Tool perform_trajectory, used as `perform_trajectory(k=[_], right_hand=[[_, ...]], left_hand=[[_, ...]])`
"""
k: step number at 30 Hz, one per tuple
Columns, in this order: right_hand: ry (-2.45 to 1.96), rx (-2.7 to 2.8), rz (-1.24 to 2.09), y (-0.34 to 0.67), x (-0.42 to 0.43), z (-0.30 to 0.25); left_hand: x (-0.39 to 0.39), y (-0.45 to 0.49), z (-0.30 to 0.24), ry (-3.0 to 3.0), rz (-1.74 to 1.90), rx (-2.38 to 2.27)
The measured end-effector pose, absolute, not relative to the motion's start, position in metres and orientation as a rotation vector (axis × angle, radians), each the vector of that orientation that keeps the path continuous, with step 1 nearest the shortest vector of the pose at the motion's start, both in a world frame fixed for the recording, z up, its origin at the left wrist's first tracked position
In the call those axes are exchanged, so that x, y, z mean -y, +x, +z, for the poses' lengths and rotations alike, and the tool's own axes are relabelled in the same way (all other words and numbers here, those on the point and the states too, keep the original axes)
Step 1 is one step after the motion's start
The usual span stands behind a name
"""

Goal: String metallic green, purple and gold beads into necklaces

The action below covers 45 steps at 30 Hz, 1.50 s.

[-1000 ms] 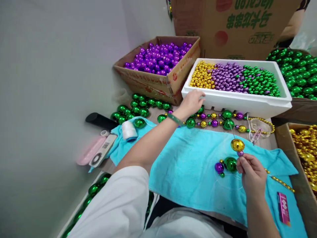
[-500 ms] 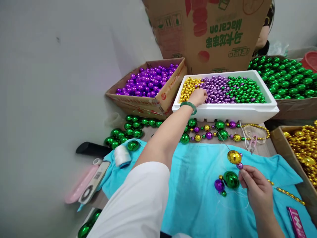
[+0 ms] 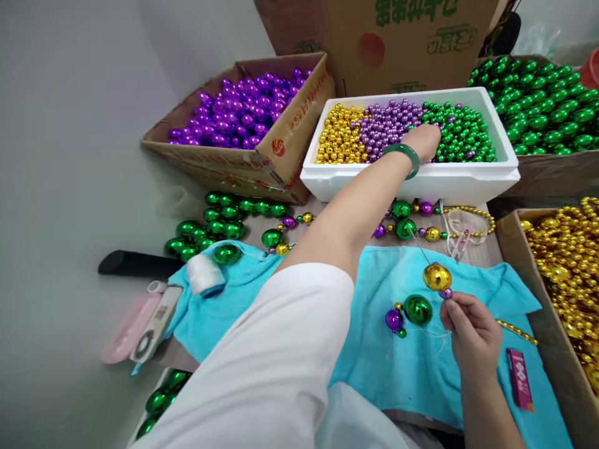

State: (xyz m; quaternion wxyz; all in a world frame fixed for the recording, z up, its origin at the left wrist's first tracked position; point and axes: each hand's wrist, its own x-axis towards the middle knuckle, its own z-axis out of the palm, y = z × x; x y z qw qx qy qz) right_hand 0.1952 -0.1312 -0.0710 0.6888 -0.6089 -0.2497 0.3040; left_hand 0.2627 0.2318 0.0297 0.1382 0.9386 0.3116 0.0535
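My left hand (image 3: 422,143), with a green bangle (image 3: 405,156) at the wrist, reaches into the white foam box (image 3: 407,181). It is at the border between small purple beads (image 3: 386,128) and small green beads (image 3: 463,131); its curled fingertips are hidden. My right hand (image 3: 475,330) is closed in a pinch on a beading needle (image 3: 423,252) at its lower part. A large gold bead (image 3: 437,277) and a small purple bead (image 3: 445,293) are threaded on it, just above the fingers. Beside it, a large green bead (image 3: 418,310) and a purple bead (image 3: 394,319) lie on the blue towel (image 3: 369,362).
Cartons of purple beads (image 3: 243,109), green beads (image 3: 538,106) and gold bead strands (image 3: 561,262) stand around. Finished-looking bead strings (image 3: 405,229) lie before the foam box. At left are a thread spool (image 3: 204,274) and a black object (image 3: 140,265); a pink packet (image 3: 519,379) lies right.
My left hand has moved right in the foam box, from the gold and purple beads to the purple and green border. My right hand still holds the threaded needle. The view has tilted down.
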Motion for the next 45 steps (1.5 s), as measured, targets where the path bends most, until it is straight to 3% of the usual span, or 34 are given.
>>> perform_trajectory(k=[5, 9, 17, 26, 30, 34, 38, 45], right_hand=[[-1.343, 0.562, 0.663, 0.2, 0.131, -0.071], [-1.333, 0.556, 0.645, 0.202, 0.13, -0.072], [-1.365, 0.515, 0.544, 0.197, 0.122, -0.066], [-1.393, 0.556, 0.511, 0.187, 0.126, -0.06], [-1.346, 0.518, 0.469, 0.194, 0.126, -0.057], [-1.323, 0.485, 0.445, 0.2, 0.128, -0.055], [-1.337, 0.492, 0.483, 0.203, 0.134, -0.057], [-1.379, 0.471, 0.503, 0.22, 0.138, -0.07]], left_hand=[[-0.234, 0.256, 0.039, 2.686, 0.318, -0.884], [-0.206, 0.215, 0.052, 2.223, 0.618, -0.748], [-0.115, 0.1, 0.029, 1.065, 0.557, -0.509], [-0.087, 0.071, 0.02, 0.831, 0.593, -0.522], [-0.127, 0.104, 0.042, 1.052, 0.659, -0.606], [-0.201, 0.161, 0.056, 1.86, 0.686, -0.833], [-0.244, 0.199, 0.055, 2.587, 0.318, -0.954], [-0.241, 0.244, 0.045, 2.72, 0.325, -0.729]])
